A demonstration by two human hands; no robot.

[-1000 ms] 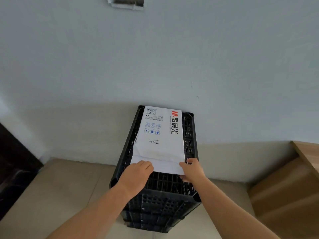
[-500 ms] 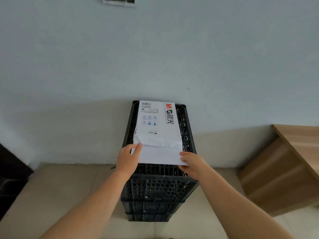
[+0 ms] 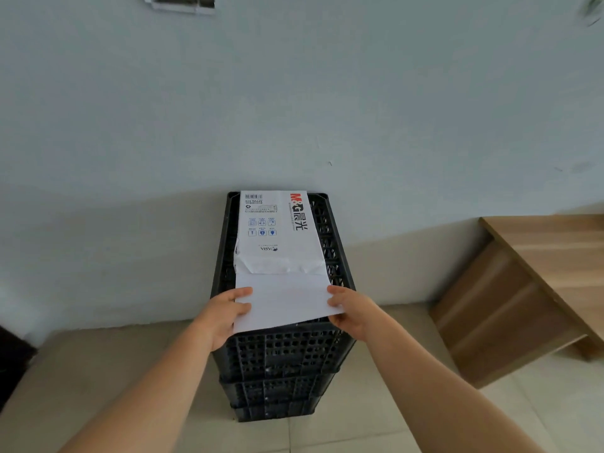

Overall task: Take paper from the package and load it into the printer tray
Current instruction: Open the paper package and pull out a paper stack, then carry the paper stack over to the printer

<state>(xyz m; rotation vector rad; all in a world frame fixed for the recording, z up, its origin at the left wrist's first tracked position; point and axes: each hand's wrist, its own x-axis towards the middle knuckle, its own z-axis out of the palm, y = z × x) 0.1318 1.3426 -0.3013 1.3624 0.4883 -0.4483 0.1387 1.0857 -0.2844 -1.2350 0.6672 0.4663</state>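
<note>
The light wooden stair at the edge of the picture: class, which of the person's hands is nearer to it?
Right. The right hand grips the paper's stair-side edge; the left hand grips the opposite edge, farther from the light wooden stair.

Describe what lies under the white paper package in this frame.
The paper package lies on the top crate of a stack of black crates. Both hands, left and right, grip sheets sticking out of its torn end. The crate's inside is covered.

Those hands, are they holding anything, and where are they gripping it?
Yes. Both hold the paper sticking out of the package: the left hand pinches its left edge, the right hand its right edge.
</note>
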